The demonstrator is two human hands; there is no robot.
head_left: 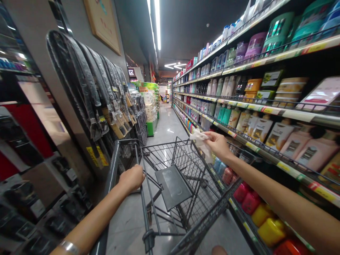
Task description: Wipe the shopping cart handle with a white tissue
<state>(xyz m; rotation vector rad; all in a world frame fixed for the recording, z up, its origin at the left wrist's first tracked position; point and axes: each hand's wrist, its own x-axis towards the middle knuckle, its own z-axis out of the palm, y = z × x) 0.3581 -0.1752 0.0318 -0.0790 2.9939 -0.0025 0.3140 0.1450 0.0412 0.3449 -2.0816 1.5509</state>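
A dark grey metal shopping cart (138,141) stands in front of me in the aisle, seen at a slant. My left hand (132,179) is closed in a fist round a bar at the cart's rear, and a silver band is on that wrist. Behind the bar lies the flat grey child-seat panel (174,187). Over the cart's right side, my right hand (217,144) pinches a crumpled white tissue (201,139) between thumb and fingers. Its loose end hangs down. The tissue is held near the shelf edge, apart from the bottles as far as I can see.
Along the right runs a long shelf (281,111) of bottles, jars and tubs. On the left hang black items in clear plastic wrap (79,71). Stacked packs (150,102) stand farther along the left. A grey tiled floor (167,122) leads down the aisle.
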